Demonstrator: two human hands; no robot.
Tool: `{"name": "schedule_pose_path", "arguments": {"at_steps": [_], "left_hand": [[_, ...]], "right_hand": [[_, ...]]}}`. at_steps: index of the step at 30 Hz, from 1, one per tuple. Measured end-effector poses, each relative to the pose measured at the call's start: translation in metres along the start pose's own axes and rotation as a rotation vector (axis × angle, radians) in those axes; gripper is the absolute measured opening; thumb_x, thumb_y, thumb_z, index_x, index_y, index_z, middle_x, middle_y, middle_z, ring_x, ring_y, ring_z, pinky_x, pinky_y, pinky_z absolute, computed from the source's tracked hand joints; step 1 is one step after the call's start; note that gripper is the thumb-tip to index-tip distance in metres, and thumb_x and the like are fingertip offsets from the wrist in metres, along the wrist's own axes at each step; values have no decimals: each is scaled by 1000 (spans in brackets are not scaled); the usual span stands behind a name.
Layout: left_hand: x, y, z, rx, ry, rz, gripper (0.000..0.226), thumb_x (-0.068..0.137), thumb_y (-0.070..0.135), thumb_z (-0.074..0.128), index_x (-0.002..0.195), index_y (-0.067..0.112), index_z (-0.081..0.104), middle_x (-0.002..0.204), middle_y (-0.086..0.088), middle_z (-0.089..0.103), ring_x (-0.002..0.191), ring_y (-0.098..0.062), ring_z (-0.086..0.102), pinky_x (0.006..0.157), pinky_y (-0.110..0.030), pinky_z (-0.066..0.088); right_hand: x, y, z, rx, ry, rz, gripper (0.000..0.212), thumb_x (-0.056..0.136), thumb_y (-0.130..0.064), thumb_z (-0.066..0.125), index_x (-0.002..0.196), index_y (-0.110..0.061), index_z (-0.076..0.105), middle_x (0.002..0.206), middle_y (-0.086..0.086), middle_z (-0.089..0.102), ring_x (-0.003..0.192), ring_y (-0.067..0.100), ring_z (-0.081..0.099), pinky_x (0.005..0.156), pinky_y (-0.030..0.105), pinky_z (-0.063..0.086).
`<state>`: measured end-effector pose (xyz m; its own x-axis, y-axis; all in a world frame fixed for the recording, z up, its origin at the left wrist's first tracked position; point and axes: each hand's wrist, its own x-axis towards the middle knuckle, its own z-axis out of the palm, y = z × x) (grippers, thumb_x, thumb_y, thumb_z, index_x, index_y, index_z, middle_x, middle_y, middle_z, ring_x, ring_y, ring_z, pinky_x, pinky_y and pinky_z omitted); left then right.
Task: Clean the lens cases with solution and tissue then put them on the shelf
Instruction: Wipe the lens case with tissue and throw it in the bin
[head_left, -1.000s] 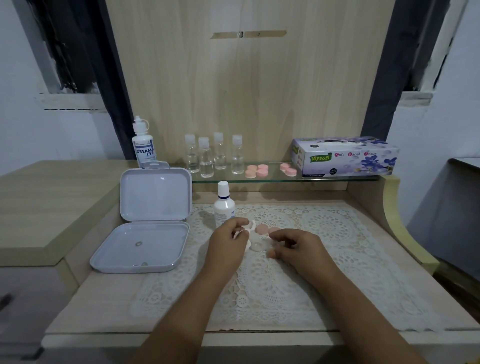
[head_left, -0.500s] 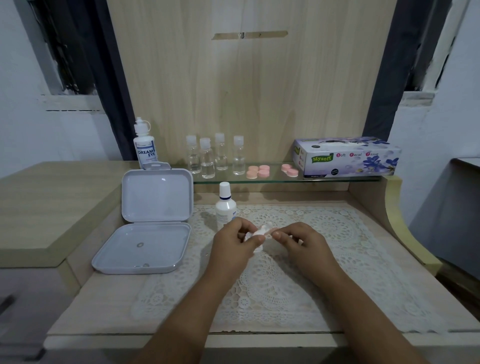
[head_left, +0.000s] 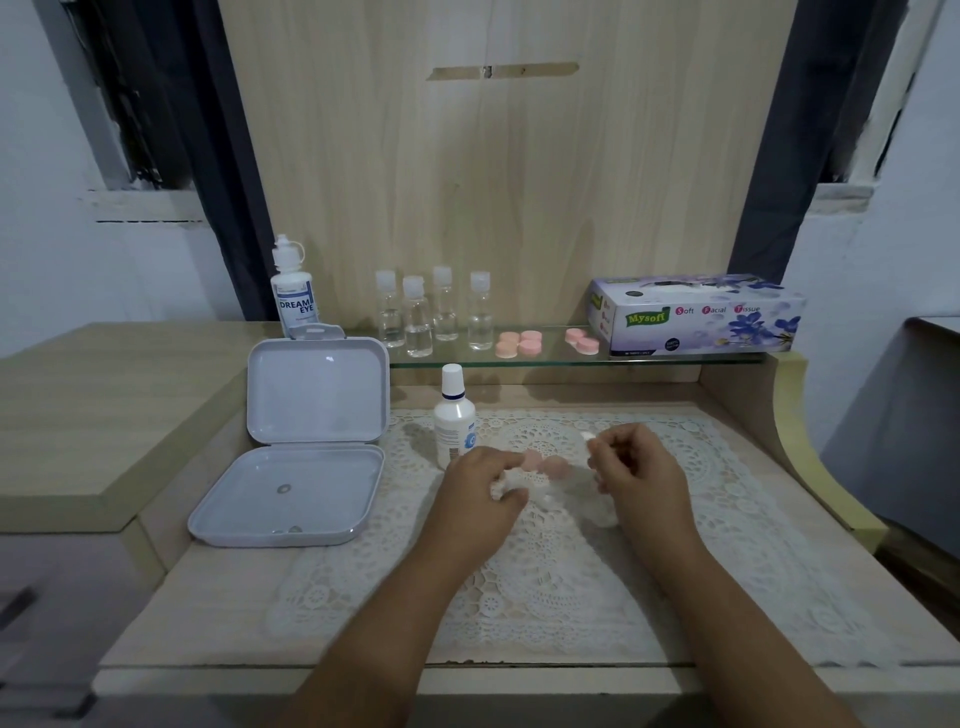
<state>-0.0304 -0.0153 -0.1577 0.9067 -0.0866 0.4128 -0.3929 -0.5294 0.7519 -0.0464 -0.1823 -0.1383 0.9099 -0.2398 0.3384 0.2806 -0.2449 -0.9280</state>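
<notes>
Over the middle of the lace mat (head_left: 545, 571), both hands are busy: the left hand (head_left: 480, 499) curls its fingers round a crumpled white tissue (head_left: 511, 480) and a pink lens case (head_left: 543, 464), which pokes out past its fingertips just above the mat. The right hand (head_left: 636, 470), a little to the right, has its fingers curled and seems to pinch a small white bit, too blurred to name. Behind the left hand, on the mat's far edge, a white solution bottle (head_left: 453, 415) stands upright. Left of the mat lies an open grey box (head_left: 301, 457). Beyond the mat, the glass shelf (head_left: 550, 356) carries more pink cases (head_left: 519, 343), four clear vials (head_left: 434, 314) and a tissue box (head_left: 696, 317).
</notes>
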Motion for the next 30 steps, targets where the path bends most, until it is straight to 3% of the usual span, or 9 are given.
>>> {"name": "schedule_pose_path", "arguments": {"at_steps": [2, 6, 11, 15, 19, 22, 26, 28, 30], "left_hand": [[1, -4, 3, 77, -49, -24, 32, 85, 17, 68, 117, 16, 65, 104, 7, 55, 101, -9, 51, 93, -21, 42], [4, -6, 4, 146, -58, -9, 33, 85, 20, 68, 118, 15, 66, 101, 5, 56, 99, -11, 51, 89, -19, 40], [4, -3, 4, 152, -35, -15, 30, 84, 21, 69, 114, 15, 67, 102, 2, 59, 93, -9, 52, 83, -17, 41], [3, -3, 5, 173, -28, -11, 28, 84, 20, 68, 111, 14, 67, 101, 2, 58, 91, -9, 52, 82, -18, 42], [3, -3, 5, 185, -24, -4, 26, 85, 20, 67, 111, 15, 66, 102, 1, 58, 92, -10, 51, 83, -20, 43], [3, -4, 5, 196, -20, -6, 24, 85, 20, 66, 109, 16, 66, 99, 4, 56, 91, -9, 50, 82, -20, 42], [3, -4, 6, 219, -33, -3, 19, 84, 20, 65, 103, 17, 65, 94, 5, 53, 90, -11, 49, 79, -19, 40], [3, -4, 7, 232, -42, -7, 19, 85, 20, 64, 103, 17, 64, 96, 5, 53, 93, -11, 48, 80, -19, 39], [3, -4, 8, 238, -41, -10, 18, 86, 20, 63, 104, 16, 63, 99, 4, 53, 95, -11, 48, 82, -20, 40]], "right_hand": [[-1, 5, 3, -182, -122, -64, 10, 88, -14, 64, 79, -19, 63, 77, -4, 65, 69, 0, 58, 62, 9, 45], [2, 11, 8, -482, -259, -184, 5, 86, -19, 67, 82, -21, 71, 86, -9, 62, 81, -3, 56, 69, 6, 40], [-3, 12, 8, -546, -292, -327, 12, 84, -25, 69, 83, -16, 76, 84, -14, 56, 82, -1, 53, 69, 12, 40], [-3, 15, 11, -707, -305, -559, 10, 80, -23, 67, 78, -19, 76, 75, -8, 65, 73, 8, 53, 64, 29, 49], [-7, 10, 11, -784, -243, -594, 21, 76, -23, 64, 95, -15, 69, 77, -8, 70, 79, 12, 58, 67, 25, 44], [-7, 10, 12, -816, -218, -637, 24, 74, -21, 64, 95, -10, 62, 77, -7, 69, 76, 13, 61, 66, 23, 45], [-5, 10, 15, -719, -361, -459, 13, 88, -22, 58, 99, -20, 51, 90, -5, 60, 87, 12, 50, 75, 23, 40], [-6, 11, 17, -686, -411, -345, 13, 89, -22, 56, 92, -26, 44, 90, -4, 55, 85, 12, 48, 71, 23, 42], [-7, 7, 18, -496, -406, -192, 13, 90, -13, 54, 87, -22, 45, 87, -7, 56, 79, 11, 52, 65, 23, 45]]}}
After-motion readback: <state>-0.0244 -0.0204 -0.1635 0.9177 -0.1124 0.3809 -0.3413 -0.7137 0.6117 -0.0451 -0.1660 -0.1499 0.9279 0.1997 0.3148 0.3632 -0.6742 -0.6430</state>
